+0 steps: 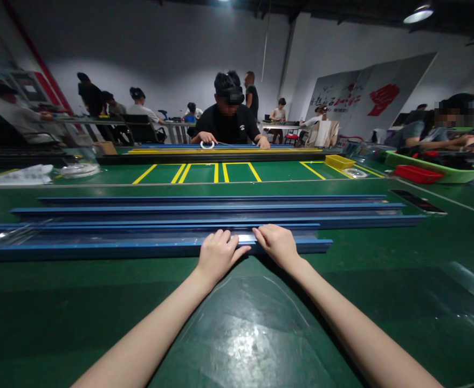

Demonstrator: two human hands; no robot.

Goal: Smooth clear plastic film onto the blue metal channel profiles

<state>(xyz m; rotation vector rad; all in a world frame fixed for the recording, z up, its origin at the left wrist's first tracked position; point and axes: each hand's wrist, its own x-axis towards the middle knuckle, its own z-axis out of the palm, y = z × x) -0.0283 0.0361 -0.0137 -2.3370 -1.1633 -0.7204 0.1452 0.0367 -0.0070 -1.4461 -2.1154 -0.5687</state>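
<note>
A long blue channel strip (139, 248) lies crosswise on the green table, with clear film (176, 237) along its trough. My left hand (216, 253) is closed over the strip's near edge, fingers in the trough and thumb along the rim. Just to the right, my right hand (279, 245) is closed on the same strip, its fingers curled toward the far wall. A short bright stretch of trough shows between the two hands. Whether the fingertips also pinch the film is hidden. Behind this strip lie more blue channel strips (220, 210), parallel to it.
Clear sheet (245, 323) lies on the near tabletop. At right are a phone (418, 202), a yellow tray (339, 161), a red tray (418, 173) and a green bin (459, 175). Across the table, a co-worker (228, 121) handles a white tape roll (207, 145) beside long strips.
</note>
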